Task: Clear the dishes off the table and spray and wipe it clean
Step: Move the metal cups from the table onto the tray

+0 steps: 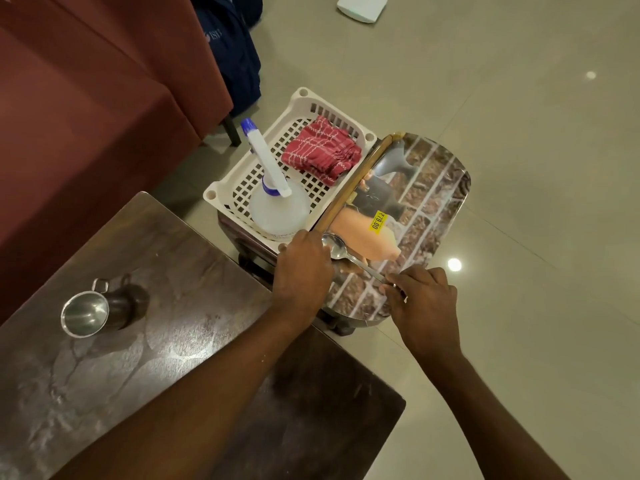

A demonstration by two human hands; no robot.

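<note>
A shiny steel plate point(436, 202) mirrors a brick pattern and rests on a low stand beside the dark table point(173, 341). My left hand point(303, 268) grips the plate's near left rim. My right hand point(422, 303) pinches the handle of a steel spoon point(337, 249), whose bowl lies on the plate. A steel cup point(86, 313) lies on its side on the table at the left. In the white basket point(294, 105) stand a spray bottle point(277, 199) and a folded red checked cloth point(322, 150).
A maroon sofa point(86, 98) runs along the left, with a dark blue bag point(235, 50) at its end. Grey tiled floor point(519, 116) spreads to the right. A white object point(362, 6) lies on the floor at the top.
</note>
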